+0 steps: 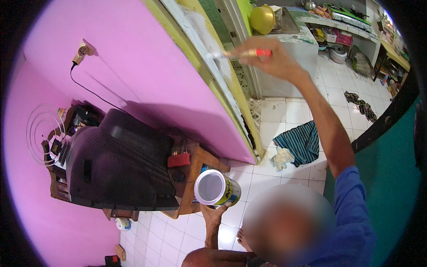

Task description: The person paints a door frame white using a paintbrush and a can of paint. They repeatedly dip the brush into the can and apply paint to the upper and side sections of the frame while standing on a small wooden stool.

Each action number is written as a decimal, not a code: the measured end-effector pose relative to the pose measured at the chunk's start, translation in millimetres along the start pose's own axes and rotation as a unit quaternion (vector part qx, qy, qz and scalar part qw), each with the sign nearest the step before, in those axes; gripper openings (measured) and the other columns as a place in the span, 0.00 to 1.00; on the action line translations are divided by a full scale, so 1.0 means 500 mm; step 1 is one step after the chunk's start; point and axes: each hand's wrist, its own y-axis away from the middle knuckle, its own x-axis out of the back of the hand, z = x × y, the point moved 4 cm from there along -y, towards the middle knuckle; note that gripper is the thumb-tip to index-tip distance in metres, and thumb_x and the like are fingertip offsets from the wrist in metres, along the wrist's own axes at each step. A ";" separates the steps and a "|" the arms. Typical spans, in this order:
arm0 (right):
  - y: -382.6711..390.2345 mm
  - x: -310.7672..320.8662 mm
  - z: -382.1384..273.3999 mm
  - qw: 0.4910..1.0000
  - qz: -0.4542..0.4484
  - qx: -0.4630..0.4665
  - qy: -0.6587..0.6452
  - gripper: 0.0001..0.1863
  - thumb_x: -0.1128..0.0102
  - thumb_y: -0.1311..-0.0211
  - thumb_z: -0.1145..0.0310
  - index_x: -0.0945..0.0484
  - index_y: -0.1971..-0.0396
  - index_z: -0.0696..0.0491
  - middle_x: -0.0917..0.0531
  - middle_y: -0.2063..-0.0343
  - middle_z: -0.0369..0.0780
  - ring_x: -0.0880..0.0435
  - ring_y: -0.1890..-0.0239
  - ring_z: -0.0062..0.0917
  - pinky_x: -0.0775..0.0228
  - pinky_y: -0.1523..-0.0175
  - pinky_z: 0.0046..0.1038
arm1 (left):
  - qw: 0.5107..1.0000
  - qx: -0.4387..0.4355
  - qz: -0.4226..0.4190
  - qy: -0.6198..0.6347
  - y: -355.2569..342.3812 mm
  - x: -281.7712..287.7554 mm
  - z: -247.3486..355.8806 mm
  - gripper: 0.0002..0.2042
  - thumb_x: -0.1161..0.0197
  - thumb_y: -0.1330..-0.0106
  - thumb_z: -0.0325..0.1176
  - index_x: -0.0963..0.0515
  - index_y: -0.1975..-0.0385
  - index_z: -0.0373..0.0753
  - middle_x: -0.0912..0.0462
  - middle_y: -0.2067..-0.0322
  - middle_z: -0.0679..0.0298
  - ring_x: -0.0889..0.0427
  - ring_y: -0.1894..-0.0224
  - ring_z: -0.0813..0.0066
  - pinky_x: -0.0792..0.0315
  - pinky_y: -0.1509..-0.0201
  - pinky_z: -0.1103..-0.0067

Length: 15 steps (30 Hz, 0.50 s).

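Observation:
My right hand (269, 58), raised at the upper middle, is closed around a paintbrush (263, 52) with a red handle end. The bristles point left and touch the pale face of a door frame (200, 31); some motion blur softens their tip. White streaks lie over that face, and its edges are yellow-green. Lower down, my left hand (214, 212) grips an open paint can (231, 192) from below and behind, with the can's mouth tipped toward the view. The inside of the can looks whitish-grey. Part of the left fingers is hidden by the can.
A black bulky television (133, 164) stands on a wooden cabinet (195, 162) beside the pink wall (129, 40). A plugged cord hangs from a socket (82, 52). Striped cloth (300, 142) lies on white floor tiles. Behind the doorway is a counter (284, 55) with a yellow basin (262, 20).

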 end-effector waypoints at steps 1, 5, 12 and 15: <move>-0.035 0.009 -0.004 1.000 0.012 -0.016 0.004 0.16 0.27 0.38 0.66 0.12 0.49 0.45 0.11 0.53 0.37 0.12 0.54 0.30 0.20 0.48 0.29 | 1.000 0.001 0.000 0.000 0.002 0.003 0.001 0.45 0.12 0.58 0.33 0.31 0.38 0.30 0.21 0.46 0.53 0.20 0.44 0.63 0.25 0.36 0.68; -0.191 0.056 -0.072 0.996 0.048 -0.079 0.005 0.12 0.32 0.34 0.65 0.13 0.57 0.57 0.14 0.68 0.36 0.21 0.70 0.19 0.26 0.64 0.27 | 0.999 -0.025 0.000 -0.025 0.008 0.030 -0.010 0.42 0.16 0.57 0.25 0.31 0.38 0.29 0.19 0.48 0.52 0.16 0.47 0.63 0.20 0.40 0.68; -0.128 0.012 -0.048 0.977 0.171 0.076 0.104 0.17 0.28 0.37 0.69 0.13 0.48 0.46 0.11 0.51 0.37 0.11 0.52 0.26 0.19 0.45 0.28 | 0.999 -0.031 0.015 -0.010 0.004 0.022 -0.009 0.43 0.17 0.58 0.24 0.31 0.38 0.28 0.20 0.46 0.50 0.16 0.46 0.61 0.21 0.38 0.67; -0.009 -0.056 -0.026 0.985 0.123 0.103 0.059 0.18 0.30 0.36 0.68 0.14 0.45 0.44 0.12 0.47 0.37 0.12 0.48 0.29 0.20 0.42 0.31 | 0.999 -0.020 0.011 -0.023 0.022 0.035 -0.016 0.43 0.16 0.58 0.24 0.31 0.38 0.28 0.20 0.45 0.50 0.17 0.44 0.61 0.21 0.38 0.67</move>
